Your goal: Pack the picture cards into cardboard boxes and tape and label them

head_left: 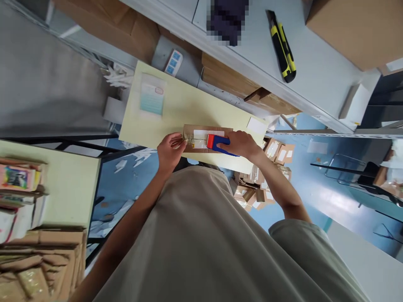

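A small brown cardboard box (204, 127) lies on the pale yellow table, with a white label (201, 133) on its top. My right hand (241, 144) is wrapped round a blue and red tape dispenser (217, 141) resting over the right part of the box. Clear tape (199, 143) stretches leftward from the dispenser across the box top. At the box's left end, my left hand (171, 150) has its fingers curled, thumb and fingertips closed at the shiny tape end. The fingers partly hide what they pinch.
A sheet in a clear sleeve (152, 98) lies on the table (176, 94). A yellow-black utility knife (282, 48) rests on the grey shelf (252, 42) above, near a large carton (355, 33). A power strip (174, 63) sits behind the table. Flattened cardboard (59, 239) and books (19, 180) are at left.
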The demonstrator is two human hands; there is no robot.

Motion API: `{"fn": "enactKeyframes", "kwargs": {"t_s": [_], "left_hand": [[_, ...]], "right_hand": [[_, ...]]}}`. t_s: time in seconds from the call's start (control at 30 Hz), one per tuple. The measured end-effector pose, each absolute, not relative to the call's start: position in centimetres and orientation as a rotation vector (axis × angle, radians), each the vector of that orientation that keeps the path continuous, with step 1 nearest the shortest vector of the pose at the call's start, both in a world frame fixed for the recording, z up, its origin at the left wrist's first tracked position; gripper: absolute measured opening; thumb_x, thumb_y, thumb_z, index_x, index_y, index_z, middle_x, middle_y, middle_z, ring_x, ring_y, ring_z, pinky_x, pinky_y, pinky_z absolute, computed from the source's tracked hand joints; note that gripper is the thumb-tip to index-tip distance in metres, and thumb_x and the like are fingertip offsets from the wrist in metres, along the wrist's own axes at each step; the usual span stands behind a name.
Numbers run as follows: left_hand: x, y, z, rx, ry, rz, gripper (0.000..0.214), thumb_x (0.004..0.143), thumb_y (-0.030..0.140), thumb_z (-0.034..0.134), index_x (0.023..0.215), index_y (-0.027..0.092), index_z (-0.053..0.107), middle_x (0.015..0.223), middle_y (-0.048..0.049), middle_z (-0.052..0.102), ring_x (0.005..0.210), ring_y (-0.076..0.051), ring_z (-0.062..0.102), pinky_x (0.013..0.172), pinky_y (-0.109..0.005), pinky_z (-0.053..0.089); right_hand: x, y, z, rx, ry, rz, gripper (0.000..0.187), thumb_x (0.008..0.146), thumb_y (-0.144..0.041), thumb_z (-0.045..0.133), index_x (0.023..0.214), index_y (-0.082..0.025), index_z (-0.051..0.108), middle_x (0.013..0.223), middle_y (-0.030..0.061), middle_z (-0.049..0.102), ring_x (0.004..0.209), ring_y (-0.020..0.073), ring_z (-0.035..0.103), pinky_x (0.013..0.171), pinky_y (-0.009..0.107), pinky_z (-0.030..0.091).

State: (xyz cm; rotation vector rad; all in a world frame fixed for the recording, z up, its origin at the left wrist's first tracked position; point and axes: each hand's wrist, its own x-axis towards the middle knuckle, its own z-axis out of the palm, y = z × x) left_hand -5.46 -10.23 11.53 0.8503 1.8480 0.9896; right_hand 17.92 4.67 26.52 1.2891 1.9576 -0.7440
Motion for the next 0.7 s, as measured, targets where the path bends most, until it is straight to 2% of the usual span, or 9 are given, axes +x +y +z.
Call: {"fn": "enactKeyframes", "kwargs": {"t_s": [0.13, 0.27, 0.47, 0.7], "left_hand": [[-5.1, -10.7, 12.0, 0.856, 1.907, 0.973, 0.047, 0.094, 0.056, 0.08, 0.124, 0.021, 0.073, 0.124, -0.0123, 0.084, 0.117, -0.027, 0.082, 0.107, -0.045, 0.07], [-5.4, -11.1, 12.5, 0.965, 1.883, 0.888, 0.056, 0.091, 0.061, 0.079, 0.132, 0.023, 0.075, 0.136, -0.0126, 0.082, 0.115, -0.028, 0.083, 0.097, -0.042, 0.071], [-5.4, -11.4, 12.9, 1.013, 1.986, 0.797, 0.054, 0.095, 0.066, 0.075, 0.126, 0.022, 0.079, 0.129, -0.0121, 0.085, 0.099, -0.026, 0.082, 0.085, -0.037, 0.069], [-5.5, -11.7, 12.8, 1.197, 1.92, 0.766, 0.047, 0.091, 0.054, 0.081, 0.126, 0.024, 0.078, 0.13, -0.0092, 0.08, 0.094, -0.023, 0.082, 0.086, -0.037, 0.07]], "right_hand": [[19.2, 4.4, 25.7, 1.286, 1.999, -0.811, 0.061, 0.108, -0.065, 0.065, 0.146, -0.018, 0.072, 0.132, 0.0214, 0.083, 0.123, 0.0404, 0.078, 0.096, 0.045, 0.058], [20.2, 4.2, 25.1, 1.265, 2.033, -0.876, 0.06, 0.109, -0.063, 0.066, 0.148, -0.019, 0.072, 0.137, 0.0207, 0.082, 0.125, 0.0393, 0.077, 0.097, 0.044, 0.057], [20.6, 4.7, 25.5, 1.234, 2.065, -0.888, 0.054, 0.111, -0.061, 0.065, 0.143, -0.018, 0.074, 0.138, 0.0216, 0.081, 0.126, 0.0394, 0.076, 0.095, 0.042, 0.056], [20.3, 5.8, 26.4, 1.163, 2.077, -0.874, 0.049, 0.111, -0.056, 0.066, 0.136, -0.015, 0.077, 0.133, 0.02, 0.083, 0.124, 0.038, 0.077, 0.096, 0.041, 0.057]]}}
